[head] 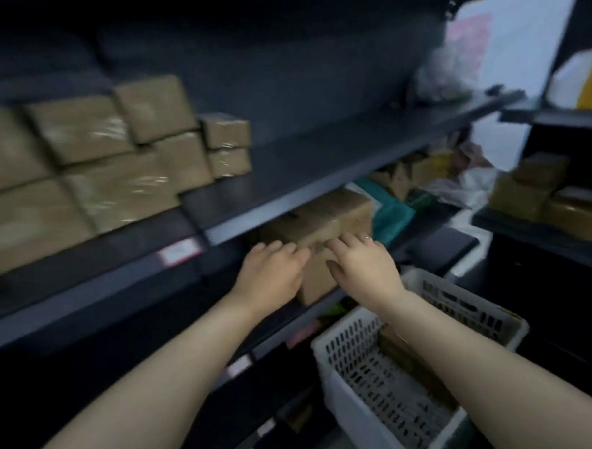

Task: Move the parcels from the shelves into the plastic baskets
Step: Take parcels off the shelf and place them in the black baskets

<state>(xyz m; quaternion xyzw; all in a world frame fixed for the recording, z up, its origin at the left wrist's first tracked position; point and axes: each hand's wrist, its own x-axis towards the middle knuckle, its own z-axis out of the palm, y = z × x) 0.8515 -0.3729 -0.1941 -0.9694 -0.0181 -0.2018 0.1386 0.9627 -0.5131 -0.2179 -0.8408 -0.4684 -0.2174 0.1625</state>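
Note:
A brown cardboard parcel (325,222) sits on the middle shelf, under the upper shelf board. My left hand (268,274) and my right hand (361,260) both reach to its near face, side by side, fingers laid over its top edge. The picture is blurred, so I cannot tell how firmly either hand holds it. A white plastic basket (346,369) stands below and to the right, under my right forearm, with brown parcels partly visible inside. Several taped brown parcels (89,166) are stacked on the upper shelf at the left.
The dark upper shelf board (320,188) overhangs the parcel closely. Teal and other soft packages (393,212) lie to the right on the middle shelf. A second shelf unit (545,232) at the right carries more brown boxes. A white and yellow package (582,82) sits top right.

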